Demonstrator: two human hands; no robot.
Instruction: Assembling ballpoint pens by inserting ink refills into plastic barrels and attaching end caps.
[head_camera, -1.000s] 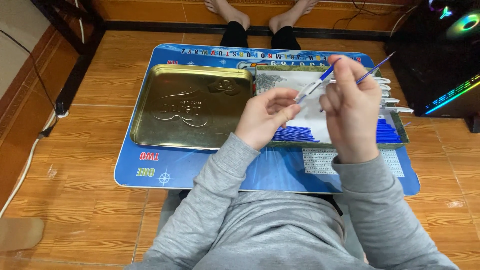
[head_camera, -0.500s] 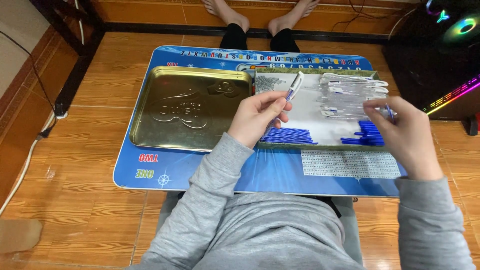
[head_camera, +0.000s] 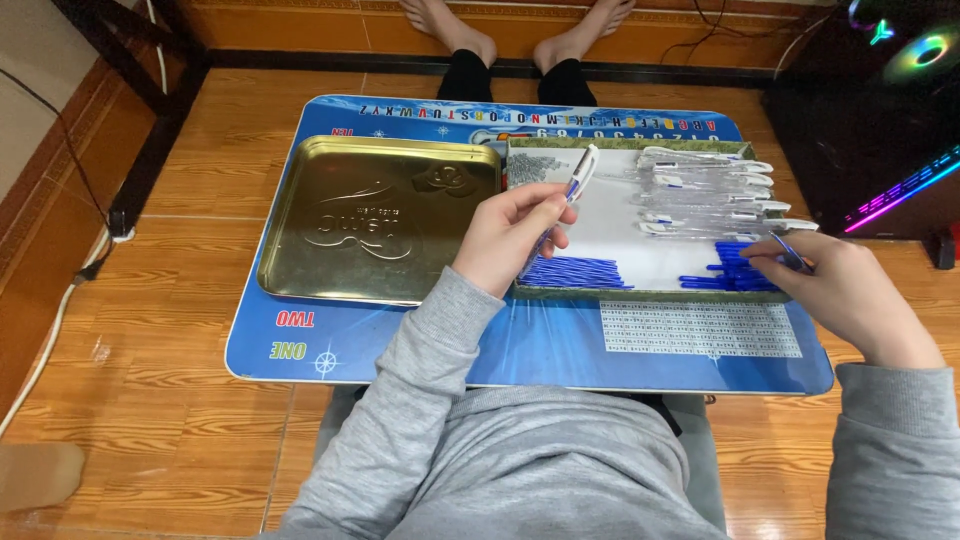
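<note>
While left hand (head_camera: 508, 238) grips slim pen barrel (head_camera: 577, 180), ridged gold tin lid (head_camera: 375, 222)

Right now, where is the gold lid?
In the head view, the gold lid lies on the blue table, on the left, beside the tray of pen parts.

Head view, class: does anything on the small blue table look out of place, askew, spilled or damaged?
Nothing stands out. The gold lid lies flat beside the tray, where the blue refills, clear pen barrels and springs sit in separate groups. The left hand holds one pen; the right hand reaches the blue caps.
</note>
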